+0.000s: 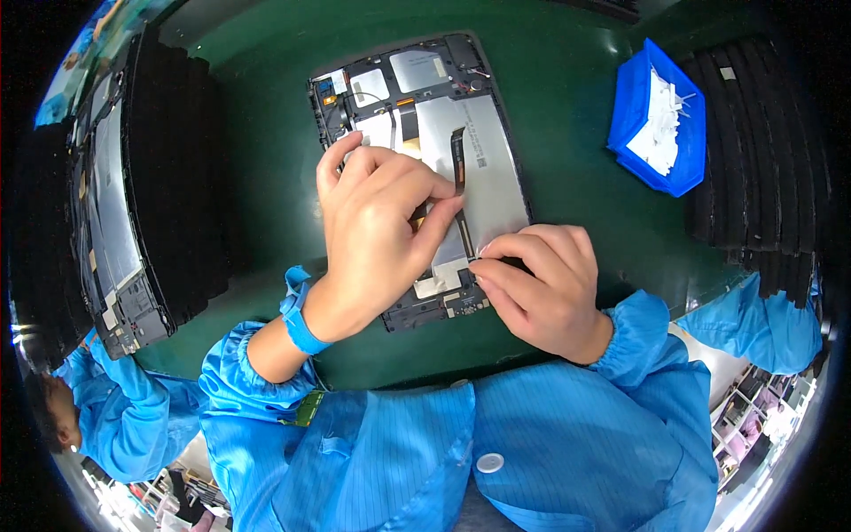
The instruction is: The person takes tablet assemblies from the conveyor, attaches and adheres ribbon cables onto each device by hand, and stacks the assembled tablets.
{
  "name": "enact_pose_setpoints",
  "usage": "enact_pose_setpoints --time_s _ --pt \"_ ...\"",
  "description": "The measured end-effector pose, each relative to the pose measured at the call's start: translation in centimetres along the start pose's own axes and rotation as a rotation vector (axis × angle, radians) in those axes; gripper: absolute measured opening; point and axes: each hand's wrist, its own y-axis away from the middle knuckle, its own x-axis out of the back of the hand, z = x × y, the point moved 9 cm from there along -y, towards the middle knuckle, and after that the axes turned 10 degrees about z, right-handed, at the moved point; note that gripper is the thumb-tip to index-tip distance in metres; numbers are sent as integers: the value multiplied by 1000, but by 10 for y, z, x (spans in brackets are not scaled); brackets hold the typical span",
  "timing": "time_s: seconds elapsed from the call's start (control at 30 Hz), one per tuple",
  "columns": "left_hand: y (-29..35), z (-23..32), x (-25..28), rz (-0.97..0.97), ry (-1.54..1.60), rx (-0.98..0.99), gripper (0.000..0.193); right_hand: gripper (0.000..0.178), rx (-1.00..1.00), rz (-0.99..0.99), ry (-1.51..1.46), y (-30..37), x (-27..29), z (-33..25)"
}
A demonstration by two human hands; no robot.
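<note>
Head view: a green desk [567,97] carries a dark stack [182,177] near nine o'clock and an opened tablet [490,182] towards twelve. The left hand [377,204] is over the tablet; the right hand [551,285] is at its five o'clock edge. At two o'clock sits a blue bin [633,97] of white strips [658,126]. The left hand's finger and thumb pinch a black ribbon cable [459,167]; the right fingertips close at its six o'clock end, their grip unclear.
</note>
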Motion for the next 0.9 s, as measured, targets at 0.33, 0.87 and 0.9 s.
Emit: enact_pose_setpoints --time_s 0.33,0.87,0.9 --pt "1 1 -1 -16 -20 -9 16 22 -29 -33 -23 0 0 0" --pt "0 2 1 29 -47 -51 16 18 154 -119 142 9 -8 -21" --pt "1 1 0 24 -46 -40 17 30 132 -182 160 17 -10 -25"
